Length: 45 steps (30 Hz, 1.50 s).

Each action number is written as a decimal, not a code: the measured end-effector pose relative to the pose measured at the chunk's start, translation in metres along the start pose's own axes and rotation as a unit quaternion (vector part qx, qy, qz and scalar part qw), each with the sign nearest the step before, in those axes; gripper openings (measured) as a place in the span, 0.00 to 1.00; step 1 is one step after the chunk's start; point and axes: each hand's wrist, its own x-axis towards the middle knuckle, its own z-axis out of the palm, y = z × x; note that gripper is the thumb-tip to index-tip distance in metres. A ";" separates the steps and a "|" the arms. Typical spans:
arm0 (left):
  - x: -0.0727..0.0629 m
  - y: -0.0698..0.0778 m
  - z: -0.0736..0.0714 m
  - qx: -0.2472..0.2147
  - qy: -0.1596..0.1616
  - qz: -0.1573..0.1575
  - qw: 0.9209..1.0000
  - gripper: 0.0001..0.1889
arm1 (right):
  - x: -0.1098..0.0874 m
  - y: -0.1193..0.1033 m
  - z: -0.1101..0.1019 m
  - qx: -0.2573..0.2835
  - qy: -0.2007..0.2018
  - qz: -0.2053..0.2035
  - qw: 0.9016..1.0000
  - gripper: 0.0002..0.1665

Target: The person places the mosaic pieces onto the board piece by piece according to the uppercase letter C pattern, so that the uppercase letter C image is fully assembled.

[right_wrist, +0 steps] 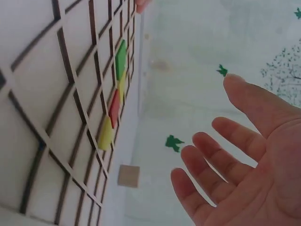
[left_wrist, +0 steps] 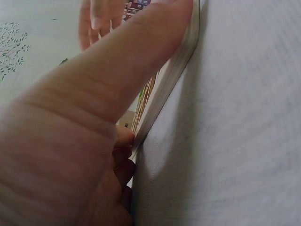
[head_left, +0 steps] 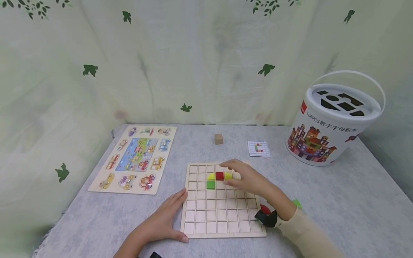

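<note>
A wooden grid board (head_left: pixel 222 215) lies on the table. In its upper rows sit a yellow curved-edge block (head_left: pixel 211 176), a red square block (head_left: pixel 219 175) and a second yellow block (head_left: pixel 228 175), side by side. A green square block (head_left: pixel 210 184) sits below the first yellow one. My left hand (head_left: pixel 159 220) touches the board's left edge with straight fingers, its thumb at the front-left corner. Over the upper right part of the board, my right hand (head_left: pixel 248 177) hovers with spread fingers; the right wrist view shows the palm (right_wrist: pixel 249 188) holding nothing.
Behind the board are a small wooden cube (head_left: pixel 218 139) and a pattern card (head_left: pixel 259 153). A picture puzzle (head_left: pixel 129 184) lies at left; a white block bucket (head_left: pixel 317 139) stands at right. A red piece (head_left: pixel 265 209) and a green piece (head_left: pixel 297 203) lie partly hidden around the right forearm.
</note>
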 end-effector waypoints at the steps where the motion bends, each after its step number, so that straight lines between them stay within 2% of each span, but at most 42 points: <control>1: 0.000 0.000 0.000 0.001 0.000 0.000 1.000 0.65 | -0.004 -0.001 -0.005 -0.004 0.010 0.000 1.000 0.31; 7: 0.000 -0.001 0.000 0.001 -0.002 -0.002 1.000 0.65 | -0.035 0.003 -0.032 -0.055 0.061 0.009 0.997 0.33; 12: 0.000 0.001 -0.001 0.001 -0.003 -0.001 1.000 0.66 | -0.070 0.020 -0.047 -0.074 0.074 0.037 0.994 0.33; 18: 0.000 0.001 -0.002 -0.001 -0.003 0.001 1.000 0.65 | -0.111 0.042 -0.055 -0.078 0.064 0.096 0.990 0.34; 24: 0.000 0.002 -0.003 -0.003 -0.001 0.005 1.000 0.65 | -0.137 0.063 -0.054 -0.061 0.026 0.170 0.983 0.35; 28: 0.000 0.003 -0.003 -0.006 -0.001 0.005 1.000 0.65 | -0.149 0.073 -0.051 -0.041 -0.001 0.209 0.977 0.34; 35: 0.000 0.003 -0.003 -0.008 -0.003 0.004 1.000 0.65 | -0.159 0.079 -0.049 -0.098 0.010 0.195 0.976 0.20; 40: -0.001 0.003 -0.002 -0.007 -0.003 0.004 1.000 0.65 | -0.155 0.073 -0.047 -0.106 0.017 0.231 0.967 0.18; 42: -0.001 0.003 -0.002 -0.003 -0.002 0.004 1.000 0.65 | -0.152 0.068 -0.047 -0.101 0.022 0.234 0.967 0.18; 45: 0.000 0.001 -0.001 0.005 0.001 0.006 1.000 0.65 | -0.146 0.060 -0.048 -0.103 0.036 0.210 0.972 0.18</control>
